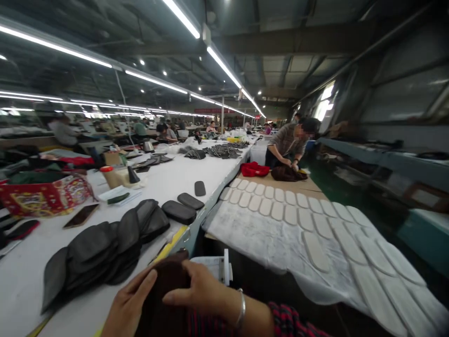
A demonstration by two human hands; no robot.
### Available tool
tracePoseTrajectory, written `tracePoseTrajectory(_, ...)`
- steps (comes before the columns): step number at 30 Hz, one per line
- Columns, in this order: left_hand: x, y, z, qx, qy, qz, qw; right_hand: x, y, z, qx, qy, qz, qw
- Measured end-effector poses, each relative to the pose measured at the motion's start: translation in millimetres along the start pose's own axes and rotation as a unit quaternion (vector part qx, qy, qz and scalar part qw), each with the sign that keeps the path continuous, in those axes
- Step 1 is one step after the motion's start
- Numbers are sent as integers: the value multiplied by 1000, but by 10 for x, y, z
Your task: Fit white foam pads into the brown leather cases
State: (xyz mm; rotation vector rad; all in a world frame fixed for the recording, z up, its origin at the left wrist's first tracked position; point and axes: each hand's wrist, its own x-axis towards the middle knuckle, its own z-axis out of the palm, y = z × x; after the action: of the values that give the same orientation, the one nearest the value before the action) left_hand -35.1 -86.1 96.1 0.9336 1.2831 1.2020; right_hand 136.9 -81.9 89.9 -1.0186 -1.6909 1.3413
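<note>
A dark brown piece of material [164, 290] is held between my two hands at the bottom centre, near the table's edge. My left hand [131, 302] grips its left side, thumb lying along the surface. From the right, my right hand [201, 290] closes on the piece, with the thumb pressed over its face and the fingers behind. A silver bangle circles my right wrist. Left of my hands, overlapping black oval pads [101, 245] lie in a heap on the white table [21, 281]. Smaller dark pads [178, 212] rest near the table's edge.
Rows of pale oval pads [315, 250] cover a lower table at right. Beyond, a person [287, 142] handles dark brown cloth [288, 173] beside red cloth [254, 169]. A phone [81, 216], a patterned red box [45, 194] and a jar [110, 177] are at left.
</note>
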Motion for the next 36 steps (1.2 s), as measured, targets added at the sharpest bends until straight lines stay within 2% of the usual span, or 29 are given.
tracePoseTrajectory(3,1,109,182,-8,1,10,1000,47,-25,-102,9,30,-37,999)
tracePoseTrajectory(6,12,248,322,11,-17,106,994,93,-172,-268,57,15,-100,993)
tracePoseTrajectory(7,16,300,347,20,-41,142,989,94,-230,-324,83,-6,-116,990)
tracePoseTrajectory(9,35,388,359,44,-123,195,972,67,-324,-414,131,-63,-133,980)
tracePoseTrajectory(11,76,429,329,66,-217,214,950,13,-363,-468,134,-105,-128,977)
tracePoseTrajectory(12,103,426,308,79,-255,213,940,-19,-363,-482,103,-96,-116,983)
tracePoseTrajectory(13,131,409,286,92,-280,209,933,-50,-353,-488,49,-60,-100,992)
tracePoseTrajectory(15,179,343,254,110,-304,202,925,-103,-332,-483,-97,58,-88,990)
tracePoseTrajectory(17,204,268,241,110,-306,203,923,-139,-337,-463,-242,132,-132,952)
tracePoseTrajectory(20,192,214,249,98,-285,214,929,-162,-400,-413,-374,118,-244,887)
tracePoseTrajectory(22,162,230,261,100,-287,215,928,-160,-449,-370,-404,128,-272,864)
tracePoseTrajectory(26,105,313,284,108,-312,227,916,-95,-521,-310,-400,154,-239,871)
tracePoseTrajectory(30,82,344,269,105,-329,234,909,8,-608,-311,-426,110,-179,880)
tracePoseTrajectory(32,75,330,237,126,-322,228,911,3,-655,-312,-454,72,-205,864)
tracePoseTrajectory(36,53,282,183,185,-298,224,909,-153,-706,-300,-486,-26,-304,819)
